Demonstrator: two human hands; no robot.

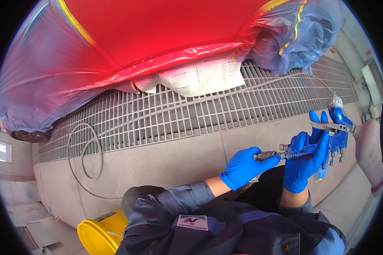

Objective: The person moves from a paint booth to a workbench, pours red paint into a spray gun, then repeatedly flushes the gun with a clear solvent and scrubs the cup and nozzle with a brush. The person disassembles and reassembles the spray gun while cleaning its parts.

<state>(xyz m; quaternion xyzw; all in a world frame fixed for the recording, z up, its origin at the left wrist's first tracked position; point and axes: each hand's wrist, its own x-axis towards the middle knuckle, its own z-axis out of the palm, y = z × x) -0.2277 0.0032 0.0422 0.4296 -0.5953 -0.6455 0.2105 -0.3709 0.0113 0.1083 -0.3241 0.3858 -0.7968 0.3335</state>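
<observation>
Both of my hands wear blue gloves. My right hand (302, 163) is wrapped round the handle of a blue spray gun (338, 121), with a couple of fingers raised by its metal trigger. The gun lies sideways, its silver nozzle pointing away from me, and a pale, pink-stained paint cup (369, 146) sits against its right side. In my left hand (247, 166) is a metal hose coupling (266, 156), gripped between thumb and fingers. It lines up with the fitting at the handle's end; whether the two are locked together I cannot tell.
Ahead stands a glossy red car panel (157, 29), edged with plastic film (42, 80), yellow tape and newspaper (204, 78). A grey hose (98, 146) loops across the floor grating (174, 117). A yellow bucket (100, 233) is at lower left, beside my knee.
</observation>
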